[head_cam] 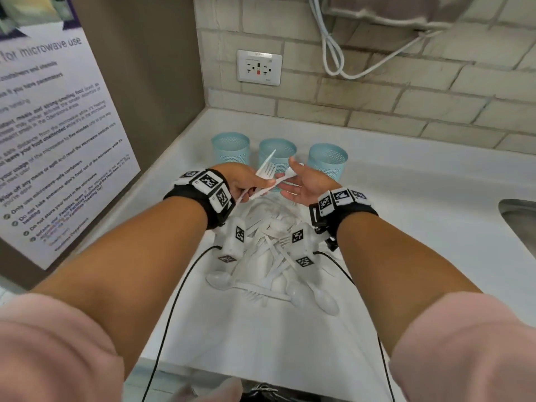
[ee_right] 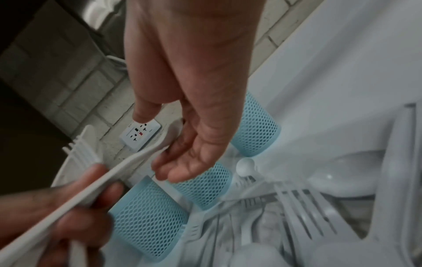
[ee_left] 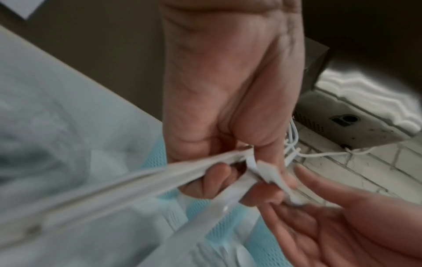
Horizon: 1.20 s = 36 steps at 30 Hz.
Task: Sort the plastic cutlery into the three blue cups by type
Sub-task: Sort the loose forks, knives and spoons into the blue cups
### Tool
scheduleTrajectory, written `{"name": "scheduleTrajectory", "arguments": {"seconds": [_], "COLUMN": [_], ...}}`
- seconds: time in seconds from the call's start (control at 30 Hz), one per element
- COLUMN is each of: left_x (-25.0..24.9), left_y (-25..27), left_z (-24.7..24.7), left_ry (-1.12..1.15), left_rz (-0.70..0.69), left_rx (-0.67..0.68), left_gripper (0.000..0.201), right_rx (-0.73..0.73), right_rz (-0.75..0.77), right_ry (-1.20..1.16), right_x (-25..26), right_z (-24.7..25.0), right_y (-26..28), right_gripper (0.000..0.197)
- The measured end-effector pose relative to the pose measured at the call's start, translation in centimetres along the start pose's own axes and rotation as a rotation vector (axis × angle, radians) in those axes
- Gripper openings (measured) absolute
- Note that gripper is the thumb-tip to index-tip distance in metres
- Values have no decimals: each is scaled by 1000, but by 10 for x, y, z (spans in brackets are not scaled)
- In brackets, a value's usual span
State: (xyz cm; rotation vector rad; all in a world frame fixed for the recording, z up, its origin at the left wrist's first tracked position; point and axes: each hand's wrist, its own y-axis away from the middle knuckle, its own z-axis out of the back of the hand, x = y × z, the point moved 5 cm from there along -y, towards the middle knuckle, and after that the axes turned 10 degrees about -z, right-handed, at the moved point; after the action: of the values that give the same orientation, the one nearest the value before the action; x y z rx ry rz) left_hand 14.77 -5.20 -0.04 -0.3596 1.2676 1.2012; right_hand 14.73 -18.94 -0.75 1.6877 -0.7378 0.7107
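Note:
Three blue mesh cups stand in a row at the back of the counter: left cup, middle cup, right cup. In front of the middle cup my left hand grips a small bunch of white cutlery, with a fork fanned upward and another piece reaching toward my right hand. That hand is held palm-in with relaxed fingers, and the piece's end lies against them, not pinched. A pile of white plastic cutlery lies on the counter under my wrists.
The white counter meets a tiled wall with an outlet and hanging cables. A poster covers the left wall. A steel sink rim shows at the right edge.

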Motion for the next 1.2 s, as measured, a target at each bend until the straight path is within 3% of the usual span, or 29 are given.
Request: {"name": "scheduleTrajectory", "arguments": {"seconds": [0.1,0.27,0.37,0.5,0.67,1.03,1.1,1.2], "left_x": [3,4,2,2,7,-1,-3,-8], "left_y": [-8,-14,-15,-15,-16,-13,-15,-18], "left_z": [-7,-4,-6,-11,-17,-26,-27,-27], "left_ry": [54,87,164,392,755,832,852,851], "left_rz": [-18,-5,-32,-46,-26,-87,-85,-73], "left_rx": [-36,-137,-120,-135,-7,48,45,51], "left_gripper": [22,31,38,43,23,25,24,23], "right_rx": [-76,-46,-49,-15,-1,23,-34,-269], "right_rz": [126,238,280,286,264,237,276,428], "right_ry": [-11,-136,-179,-108,-33,-51,-69,-138], "right_x": [2,5,10,13,8,7,15,42], "right_z": [6,14,16,15,18,18,23,43], "right_y": [-6,-9,-9,-7,-8,-8,-8,-1], "right_gripper": [11,12,13,11,11,12,22,64]}}
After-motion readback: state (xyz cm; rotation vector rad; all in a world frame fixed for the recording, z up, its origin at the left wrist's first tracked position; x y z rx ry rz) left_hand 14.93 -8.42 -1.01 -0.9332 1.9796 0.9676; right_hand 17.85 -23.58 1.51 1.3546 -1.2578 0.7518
